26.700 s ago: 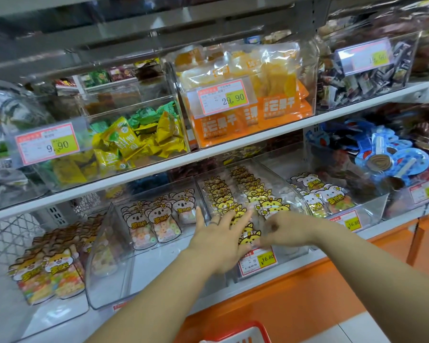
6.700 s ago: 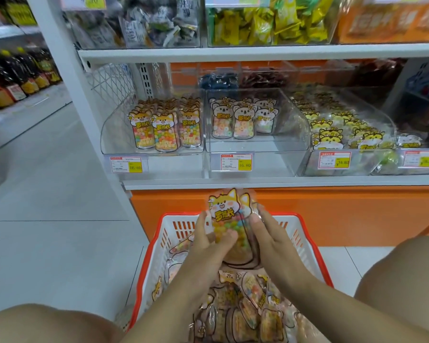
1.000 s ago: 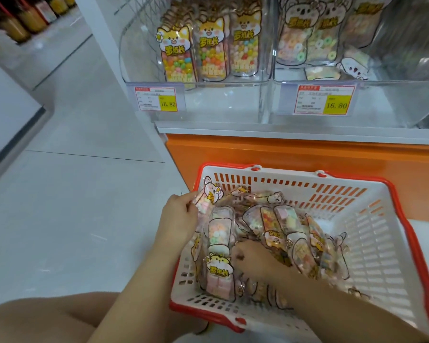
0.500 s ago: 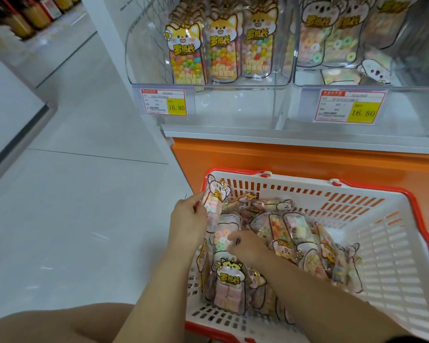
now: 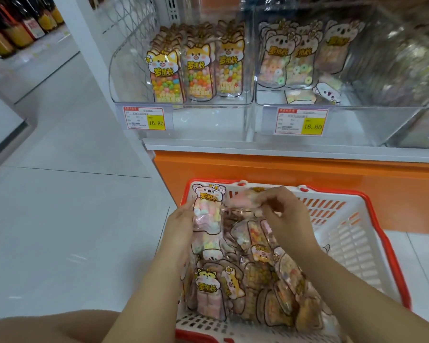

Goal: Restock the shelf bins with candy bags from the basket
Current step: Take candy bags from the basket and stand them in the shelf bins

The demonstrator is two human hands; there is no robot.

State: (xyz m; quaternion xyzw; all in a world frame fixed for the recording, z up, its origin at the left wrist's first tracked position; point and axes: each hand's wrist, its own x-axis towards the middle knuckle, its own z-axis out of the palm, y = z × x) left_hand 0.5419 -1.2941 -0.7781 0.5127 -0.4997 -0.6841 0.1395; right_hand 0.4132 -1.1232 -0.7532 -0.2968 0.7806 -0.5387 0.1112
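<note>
Head view, the only view on file.

1. Basket (image 5: 372, 243): white mesh with a red rim, on the floor at the foot of the orange shelf base (image 5: 307, 179). A heap of candy bags (image 5: 258, 273) fills its left half, and the right half shows bare mesh.
2. Left hand (image 5: 181, 226): grips a pastel bag (image 5: 207, 211) upright against the basket's left wall, palm and curled fingers round its edge.
3. Right hand (image 5: 282, 214): fingertips pinch the top of a blurred bag (image 5: 243, 200), raised just above the heap.
4. Left bin (image 5: 124, 70): three rows of fox-faced bags (image 5: 196, 70) stand at the back, and the front floor is bare. Price label (image 5: 146, 118) reads 16.80.
5. Right bin (image 5: 357, 125): koala-faced bags (image 5: 292, 58) stand at the back with one or two lying flat just in front of them. The front is bare. Second price label (image 5: 301, 121) also reads 16.80.

Progress, as judged: partly done at most. Both bins have room at the front, many bags remain in the basket, and neither held bag is near the shelf. The step in hand looks like sorting or gathering matching bags.

Not legible or hidden:
- The print on the blurred bag is lost to motion smear.
- The left fingertips are behind the pastel bag.
- The depth of the heap, and so the count of bags left, cannot be told.
- The far-right bin (image 5: 406, 58) is smeared and its contents are unidentifiable.
- The basket's near rim is cut by the frame edge.
- The shelves above are out of frame.
</note>
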